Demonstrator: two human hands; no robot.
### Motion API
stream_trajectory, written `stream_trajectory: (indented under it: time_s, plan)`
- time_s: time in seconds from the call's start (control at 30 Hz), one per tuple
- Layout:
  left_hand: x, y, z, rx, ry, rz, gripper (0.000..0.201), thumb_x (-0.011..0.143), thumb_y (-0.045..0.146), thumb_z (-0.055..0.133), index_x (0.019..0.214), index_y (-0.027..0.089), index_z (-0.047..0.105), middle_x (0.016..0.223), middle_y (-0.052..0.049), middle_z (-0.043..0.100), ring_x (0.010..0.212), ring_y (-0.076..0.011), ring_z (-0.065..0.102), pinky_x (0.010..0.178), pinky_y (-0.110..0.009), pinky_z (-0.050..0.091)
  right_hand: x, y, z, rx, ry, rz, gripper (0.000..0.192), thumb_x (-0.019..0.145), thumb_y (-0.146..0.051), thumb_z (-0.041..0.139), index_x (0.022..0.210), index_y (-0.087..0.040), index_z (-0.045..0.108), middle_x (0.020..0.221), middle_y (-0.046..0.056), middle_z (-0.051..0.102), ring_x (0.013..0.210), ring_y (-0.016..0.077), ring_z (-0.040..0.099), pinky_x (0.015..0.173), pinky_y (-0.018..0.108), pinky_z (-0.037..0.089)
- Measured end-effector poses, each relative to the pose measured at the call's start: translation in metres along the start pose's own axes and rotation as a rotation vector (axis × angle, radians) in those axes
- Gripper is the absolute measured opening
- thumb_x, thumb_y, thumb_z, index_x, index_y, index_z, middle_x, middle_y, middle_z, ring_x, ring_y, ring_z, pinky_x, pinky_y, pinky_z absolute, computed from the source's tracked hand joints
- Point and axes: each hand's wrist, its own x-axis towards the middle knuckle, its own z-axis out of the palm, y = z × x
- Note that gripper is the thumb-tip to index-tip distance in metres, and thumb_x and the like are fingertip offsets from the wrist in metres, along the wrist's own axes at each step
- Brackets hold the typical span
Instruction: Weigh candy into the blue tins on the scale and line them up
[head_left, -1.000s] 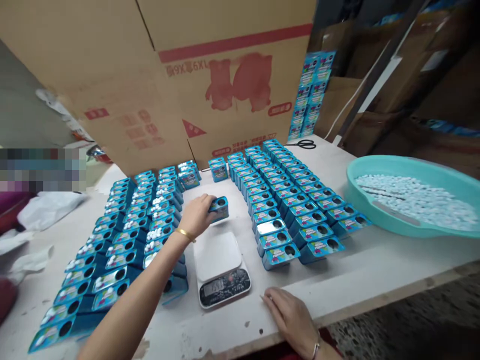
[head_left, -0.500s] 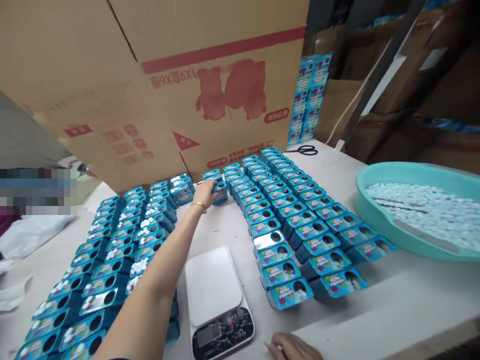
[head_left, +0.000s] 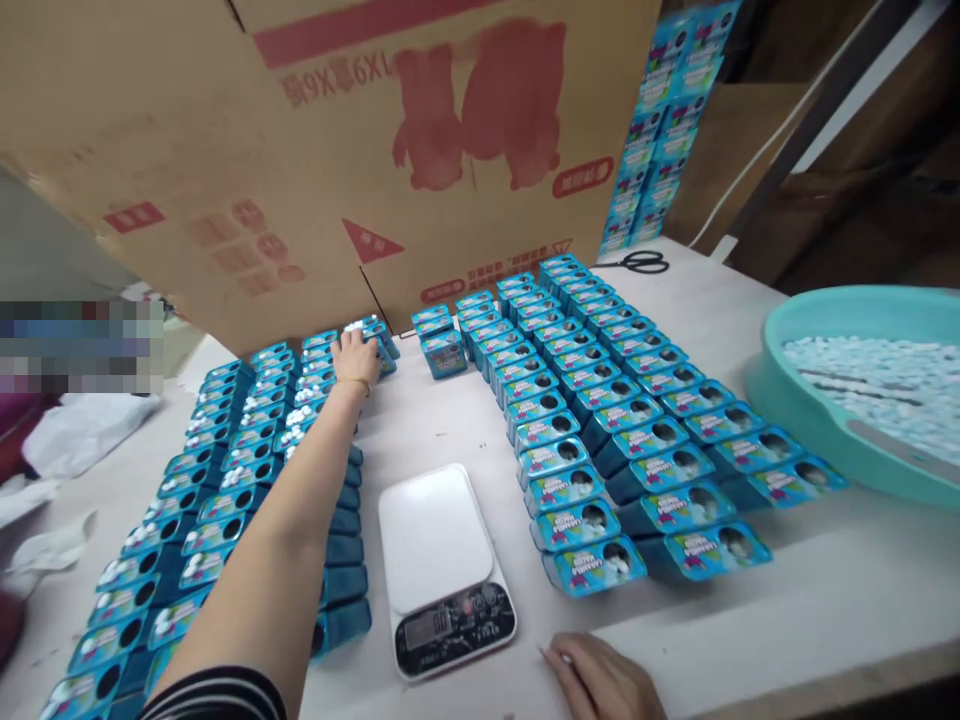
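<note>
My left hand (head_left: 355, 358) reaches to the back of the left rows, its fingers curled over a blue candy tin; the thumb is hidden. White candies lie on the lids (head_left: 304, 395) of many tins around it. Down at the front, my right hand (head_left: 604, 678) rests on the table with fingers pinched together. A small white tip shows at the pinch; I cannot tell what it is. Between the hands sits a white digital scale (head_left: 435, 540) with a bare platform. A pair of blue tins (head_left: 444, 352) stands at the back, apart from the hand.
Rows of blue tins with round lid openings (head_left: 589, 565) stand on the right. A turquoise basin (head_left: 862, 450) of pale candies is beyond them. A large cardboard box (head_left: 315, 200) walls the back, near black scissors (head_left: 645, 262) and stacked blue packs (head_left: 652, 150).
My left hand has left the tin at the back middle and moved left to a tin in the left rows. The view has shifted slightly. My right hand stays pinched at the front.
</note>
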Motion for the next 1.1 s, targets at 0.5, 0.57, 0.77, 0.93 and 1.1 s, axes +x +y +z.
stream_trajectory:
  time_s: [0.5, 0.57, 0.77, 0.93, 1.1]
  plan:
    - [-0.193, 0.083, -0.13, 0.095, -0.433, 0.52, 0.021, 0.087, 0.033, 0.046, 0.087, 0.018, 0.061, 0.093, -0.007, 0.057, 0.075, -0.0199, 0.058, 0.066, -0.033, 0.044, 0.01, -0.018, -0.026, 0.565, -0.147, 0.71, 0.032, 0.09, -0.047, 0.042, 0.075, -0.02, 0.051, 0.063, 0.003, 0.056, 0.056, 0.0136, 0.052, 0.053, 0.026, 0.043]
    - [-0.209, 0.093, -0.128, 0.115, -0.481, 0.541, 0.021, 0.088, 0.032, 0.045, 0.089, 0.019, 0.061, 0.094, -0.008, 0.058, 0.076, -0.0205, 0.059, 0.065, -0.033, 0.044, 0.013, -0.025, -0.031, 0.89, -0.18, 0.963, 0.037, 0.083, -0.054, 0.051, 0.073, -0.019, 0.049, 0.06, 0.0, 0.054, 0.047, 0.0095, 0.044, 0.042, 0.022, 0.036]
    - [-0.226, 0.084, -0.135, -0.045, -0.299, 0.531, 0.028, 0.085, 0.039, 0.054, 0.102, 0.017, 0.055, 0.107, -0.009, 0.059, 0.096, -0.0251, 0.059, 0.079, -0.036, 0.046, 0.002, -0.04, -0.053, 1.391, -0.123, 1.297, 0.025, 0.066, -0.034, 0.072, 0.079, -0.018, 0.059, 0.077, 0.008, 0.066, 0.074, 0.018, 0.066, 0.064, 0.029, 0.055]
    - [-0.285, 0.054, -0.15, -0.468, -0.028, 0.386, 0.022, 0.089, 0.038, 0.048, 0.104, 0.022, 0.052, 0.105, -0.007, 0.061, 0.1, -0.02, 0.057, 0.087, -0.035, 0.046, 0.032, -0.051, -0.076, 1.275, -0.359, 1.159, 0.027, 0.069, -0.028, 0.072, 0.088, -0.014, 0.061, 0.079, 0.008, 0.069, 0.069, 0.0129, 0.066, 0.066, 0.025, 0.054]
    - [-0.367, 0.052, -0.108, -0.767, -0.106, 0.201, 0.01, 0.089, 0.03, 0.049, 0.093, 0.023, 0.054, 0.09, -0.005, 0.062, 0.085, -0.0167, 0.06, 0.075, -0.03, 0.05, 0.126, -0.066, -0.073, 0.849, -0.395, 0.636, 0.015, 0.078, -0.024, 0.061, 0.088, -0.013, 0.061, 0.064, 0.001, 0.066, 0.052, 0.01, 0.058, 0.057, 0.025, 0.049]
